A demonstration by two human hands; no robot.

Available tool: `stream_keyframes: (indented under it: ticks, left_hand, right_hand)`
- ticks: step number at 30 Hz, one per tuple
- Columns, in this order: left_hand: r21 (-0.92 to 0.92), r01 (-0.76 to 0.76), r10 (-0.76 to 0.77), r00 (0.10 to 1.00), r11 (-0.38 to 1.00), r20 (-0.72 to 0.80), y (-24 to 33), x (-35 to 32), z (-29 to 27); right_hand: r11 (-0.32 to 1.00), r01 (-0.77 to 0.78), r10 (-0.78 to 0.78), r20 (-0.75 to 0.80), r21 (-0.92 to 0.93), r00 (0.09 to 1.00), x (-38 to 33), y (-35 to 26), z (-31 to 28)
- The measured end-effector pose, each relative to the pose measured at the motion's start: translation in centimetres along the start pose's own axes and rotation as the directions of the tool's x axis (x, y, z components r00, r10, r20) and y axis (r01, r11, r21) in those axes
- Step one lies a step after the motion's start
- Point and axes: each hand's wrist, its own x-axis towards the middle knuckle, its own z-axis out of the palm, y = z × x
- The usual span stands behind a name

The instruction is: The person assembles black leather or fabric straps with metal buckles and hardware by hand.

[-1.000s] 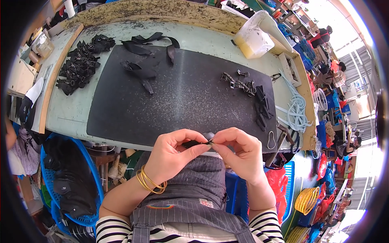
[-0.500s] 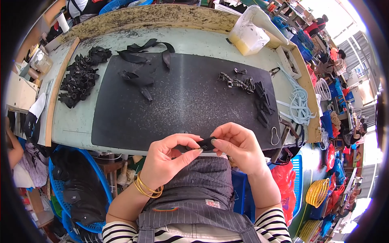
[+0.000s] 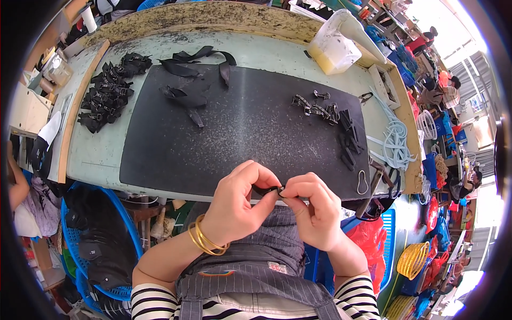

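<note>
In front of my waist, at the near edge of the table, both hands pinch a short black strap piece [image 3: 263, 190]. My left hand [image 3: 238, 204], with gold bangles on its wrist, grips it between thumb and fingertips. Opposite, my right hand [image 3: 313, 207] pinches the other end, its fingertips almost meeting the left ones. Something small and shiny shows between them, too small to tell. Beyond, on the dark mat [image 3: 240, 144], lie several metal buckles [image 3: 316, 109] and short black strips [image 3: 349, 140] at the right. Loose black straps [image 3: 184, 98] lie at the back left.
A heap of black straps with buckles [image 3: 109, 96] sits left of the mat. At the back right stands a cut plastic jug [image 3: 333, 50] with yellowish contents, near pale blue cord [image 3: 396, 140]. Blue baskets [image 3: 101, 240] of black pieces stand below left.
My hands have come closer together and turned, the left one rising and shifting right. The black piece is now mostly covered by fingers. The view has shifted slightly.
</note>
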Motion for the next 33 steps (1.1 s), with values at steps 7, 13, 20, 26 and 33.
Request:
stream_keyframes:
  ticks: [7,13,20,26,33]
  left_hand:
    - [-0.067,0.013,-0.023,0.989,0.998,-0.144,-1.7,-0.7,0.7]
    - [-0.365,0.028,-0.023,1.000,0.931,0.018,-2.0,-0.6,0.6]
    - [-0.437,0.089,-0.040,0.992,0.895,0.120,-1.4,-1.1,-0.7]
    - [-0.587,0.064,-0.193,0.968,0.807,-0.161,-2.4,-1.4,-4.5]
    - [-0.372,-0.323,-0.151,0.545,0.870,-0.825,-3.2,0.0,-18.4]
  right_hand:
    - [0.987,-0.150,0.147,0.048,0.055,0.988,-0.5,0.6,-1.0]
    - [0.958,-0.255,0.242,0.106,0.128,0.964,-0.2,0.6,-0.9]
    - [0.972,-0.207,0.206,0.026,0.110,0.978,0.8,1.0,0.7]
    - [0.916,-0.292,0.192,0.338,0.276,0.921,0.7,0.9,3.9]
    - [0.683,-0.594,0.387,0.479,0.426,0.788,7.5,0.3,10.1]
